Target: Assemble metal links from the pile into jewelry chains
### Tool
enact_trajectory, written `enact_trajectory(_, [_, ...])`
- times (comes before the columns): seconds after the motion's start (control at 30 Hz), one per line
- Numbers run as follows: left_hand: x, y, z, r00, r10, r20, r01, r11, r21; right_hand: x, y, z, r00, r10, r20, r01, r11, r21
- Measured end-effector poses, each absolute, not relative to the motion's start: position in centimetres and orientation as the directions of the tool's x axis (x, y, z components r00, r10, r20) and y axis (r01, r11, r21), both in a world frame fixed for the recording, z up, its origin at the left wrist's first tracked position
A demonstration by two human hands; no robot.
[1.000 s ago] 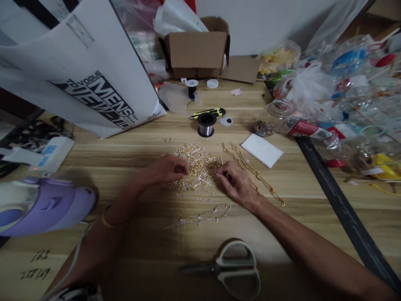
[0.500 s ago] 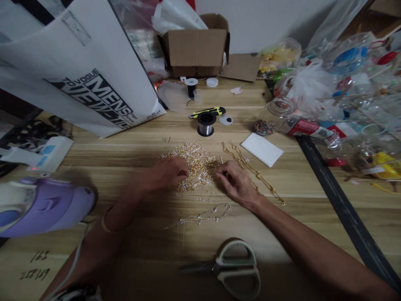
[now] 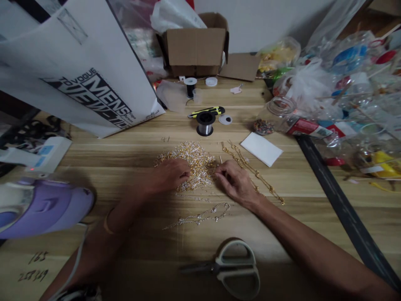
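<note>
A heap of small gold and silver pins and beads [image 3: 194, 161] lies in the middle of the wooden table [image 3: 125, 150]. My left hand [image 3: 169, 174] rests on the heap's left side with fingers curled in a pinch; what they hold is too small to name. My right hand [image 3: 234, 179] sits at the heap's right edge, fingers pinched together on a small piece. A silver beaded chain [image 3: 200, 216] lies just in front of both hands. Gold chains [image 3: 250, 169] run off to the right behind my right hand.
Scissors [image 3: 233, 269] lie near the front edge. A wire spool [image 3: 205, 123], a yellow-black knife [image 3: 208, 111] and a white pad [image 3: 261, 149] sit behind the heap. A printed bag [image 3: 87, 79] leans at left, a purple appliance [image 3: 44, 207] at far left, a cardboard box [image 3: 197, 46] behind, and plastic clutter [image 3: 338, 92] at right.
My left hand has slid a little forward and right into the heap. My right hand has hardly moved.
</note>
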State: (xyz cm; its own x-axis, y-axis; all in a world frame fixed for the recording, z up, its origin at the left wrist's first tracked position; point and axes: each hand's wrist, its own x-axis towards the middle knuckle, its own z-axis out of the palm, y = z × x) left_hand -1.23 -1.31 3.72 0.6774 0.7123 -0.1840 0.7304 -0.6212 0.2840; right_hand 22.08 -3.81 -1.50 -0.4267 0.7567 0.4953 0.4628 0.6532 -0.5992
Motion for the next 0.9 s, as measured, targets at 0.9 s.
enact_trajectory(0.9, [-0.2,-2.6,3.0,0.772,0.631,-0.080,0.618,-0.713,0.331,22.1,-3.8,-1.5,-0.436,0.764,0.476,0.474,0.645,-0.600])
